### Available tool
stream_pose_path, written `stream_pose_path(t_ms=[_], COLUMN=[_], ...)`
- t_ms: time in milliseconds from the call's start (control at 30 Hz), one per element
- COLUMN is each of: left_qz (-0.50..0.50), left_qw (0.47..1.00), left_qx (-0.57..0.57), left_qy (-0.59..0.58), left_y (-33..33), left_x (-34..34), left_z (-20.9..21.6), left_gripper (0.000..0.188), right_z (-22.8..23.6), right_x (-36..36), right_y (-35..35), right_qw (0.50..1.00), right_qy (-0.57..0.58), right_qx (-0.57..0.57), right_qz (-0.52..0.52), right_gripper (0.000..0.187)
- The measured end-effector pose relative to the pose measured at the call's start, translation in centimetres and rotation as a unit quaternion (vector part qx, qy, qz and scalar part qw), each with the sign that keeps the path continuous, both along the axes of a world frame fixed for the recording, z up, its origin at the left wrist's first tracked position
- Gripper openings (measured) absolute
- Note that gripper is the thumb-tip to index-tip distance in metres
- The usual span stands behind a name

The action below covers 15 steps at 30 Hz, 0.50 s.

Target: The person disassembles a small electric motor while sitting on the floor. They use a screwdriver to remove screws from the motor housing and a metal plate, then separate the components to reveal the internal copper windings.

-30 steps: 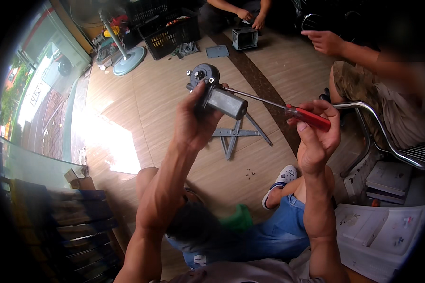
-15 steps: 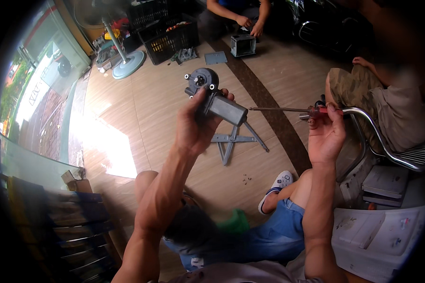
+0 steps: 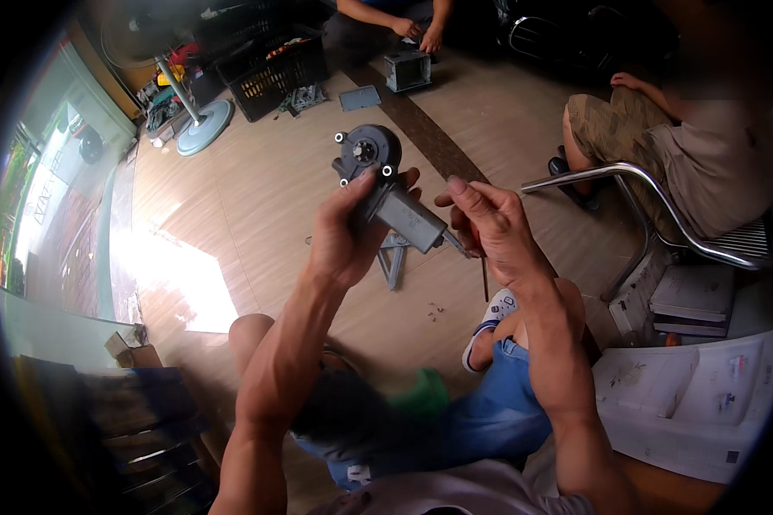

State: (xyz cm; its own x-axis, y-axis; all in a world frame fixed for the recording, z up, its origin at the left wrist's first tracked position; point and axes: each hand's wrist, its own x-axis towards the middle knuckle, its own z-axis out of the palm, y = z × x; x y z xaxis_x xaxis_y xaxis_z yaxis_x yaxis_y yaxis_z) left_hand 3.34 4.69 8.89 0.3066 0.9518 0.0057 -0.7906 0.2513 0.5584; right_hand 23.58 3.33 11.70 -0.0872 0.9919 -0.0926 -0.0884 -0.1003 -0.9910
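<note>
My left hand (image 3: pixel 342 227) is wrapped round a grey and black electric gear motor (image 3: pixel 414 221), its round gear housing pointing up and away, its cylinder toward the lower right. Close to the cylinder's end is my right hand (image 3: pixel 502 232), fingers curled around a screwdriver (image 3: pixel 485 281). The tool's red handle is mostly hidden in the palm, and its thin shaft points down. Thumb and forefinger of that hand are raised near the motor; whether they pinch anything small I cannot make out. Beneath the motor a grey metal scissor linkage (image 3: pixel 393 264) lies on the floor, partly covered.
Small dark bits (image 3: pixel 436 312) lie on the floor before my shoe. Farther off are a fan base (image 3: pixel 204 129), a black crate (image 3: pixel 266 86), a flat grey panel (image 3: pixel 360 98) and a person handling a metal box (image 3: pixel 407 72). Someone sits on a metal chair (image 3: pixel 661 176) at right.
My right hand has come left, close to the motor, and the screwdriver has swung from pointing at the motor to pointing down. The motor stays in my left hand. The whole view has shifted slightly.
</note>
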Motion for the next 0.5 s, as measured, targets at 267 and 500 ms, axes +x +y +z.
stream_pose_path(t_ms=[267,500], left_qz=[-0.026,0.002], left_qw=[0.998,0.996], left_qx=[0.028,0.018], left_qy=[0.049,0.091], left_y=[-0.6,-0.3], left_x=[0.8,0.9], left_z=[-0.7,-1.3], left_gripper=[0.039,0.045], right_z=[-2.2,-2.6], right_x=[-1.0,-2.0], right_y=[0.8,0.8], right_qw=[0.997,0.996], right_qy=[0.033,-0.001], right_qx=[0.039,0.089], right_qz=[0.059,0.019], right_gripper=[0.030,0.028])
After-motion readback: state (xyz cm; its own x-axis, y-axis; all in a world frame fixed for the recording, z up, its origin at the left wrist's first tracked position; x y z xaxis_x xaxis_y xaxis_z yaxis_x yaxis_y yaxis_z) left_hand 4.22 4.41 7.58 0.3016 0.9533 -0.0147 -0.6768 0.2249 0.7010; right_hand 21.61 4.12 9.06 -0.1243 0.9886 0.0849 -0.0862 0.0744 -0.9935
